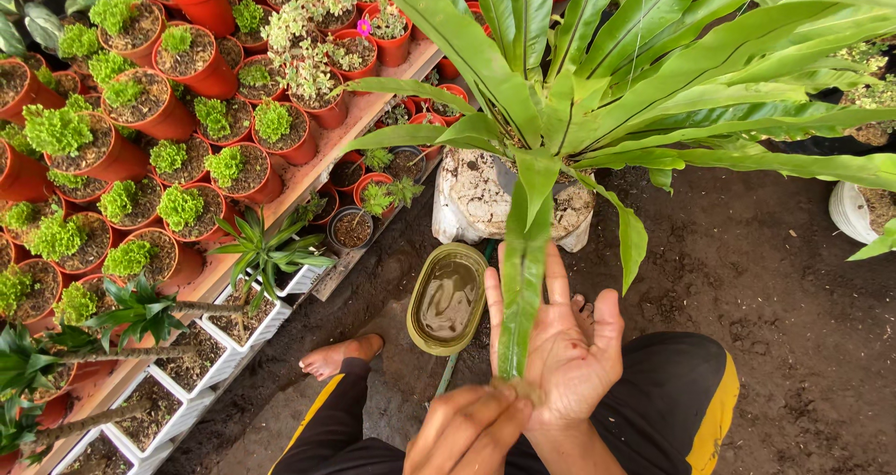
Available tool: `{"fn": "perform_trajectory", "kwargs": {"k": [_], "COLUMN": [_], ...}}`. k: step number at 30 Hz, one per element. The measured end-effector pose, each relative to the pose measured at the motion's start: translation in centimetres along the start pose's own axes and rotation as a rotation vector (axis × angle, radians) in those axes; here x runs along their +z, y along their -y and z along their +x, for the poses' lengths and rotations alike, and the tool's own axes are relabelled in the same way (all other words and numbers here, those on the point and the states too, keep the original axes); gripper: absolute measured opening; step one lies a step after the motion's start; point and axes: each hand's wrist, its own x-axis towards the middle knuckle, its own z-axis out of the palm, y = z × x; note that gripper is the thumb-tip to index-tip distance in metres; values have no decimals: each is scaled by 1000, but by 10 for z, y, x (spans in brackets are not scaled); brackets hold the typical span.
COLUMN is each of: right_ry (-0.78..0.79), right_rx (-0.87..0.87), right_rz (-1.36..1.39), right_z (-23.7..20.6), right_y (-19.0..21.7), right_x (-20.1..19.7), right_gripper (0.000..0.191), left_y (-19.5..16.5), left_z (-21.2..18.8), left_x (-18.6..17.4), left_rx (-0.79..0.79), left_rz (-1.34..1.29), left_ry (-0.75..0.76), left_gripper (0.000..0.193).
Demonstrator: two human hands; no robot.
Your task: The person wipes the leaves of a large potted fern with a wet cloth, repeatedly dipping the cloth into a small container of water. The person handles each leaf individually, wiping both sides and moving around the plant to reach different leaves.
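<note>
Right hand lies flat under a long leaf; left hand pinches its tip, leaf not yet detached from the plant

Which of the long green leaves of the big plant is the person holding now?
The leaf hanging straight down over the white pot: it lies across the open right hand, its tip pinched by the left hand.

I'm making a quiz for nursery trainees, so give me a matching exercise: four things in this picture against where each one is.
Things:
1. long green fern leaf
2. oval olive-green container of murky water
3. small pink flower
4. white rectangular planters

Places:
A. lower left, beside the wooden shelf
B. across the open right hand
C. top, among the red pots
D. on the ground, left of the right hand

Pairs: 1-B, 2-D, 3-C, 4-A
</note>
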Motion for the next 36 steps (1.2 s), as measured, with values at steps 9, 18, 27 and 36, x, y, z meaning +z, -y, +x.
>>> {"fn": "perform_trajectory", "kwargs": {"k": [9, 18, 27, 36], "right_ry": [-368, -315, 218, 177], "right_rx": [173, 95, -917, -596], "right_rz": [-703, -1216, -1759, -1389], "right_z": [41, 93, 160, 227], "right_y": [31, 67, 93, 133], "right_x": [-91, -135, -117, -139], "right_gripper": [62, 52, 44, 16], "left_y": [120, 249, 332, 366], "left_z": [-129, -145, -134, -135], "left_x": [15, 81, 198, 219], "left_rx": [-676, -1584, -1000, -970], "left_rz": [-895, -701, 328, 333], "left_ry": [-172, 216, 706, 657], "left_gripper": [15, 36, 23, 26]}}
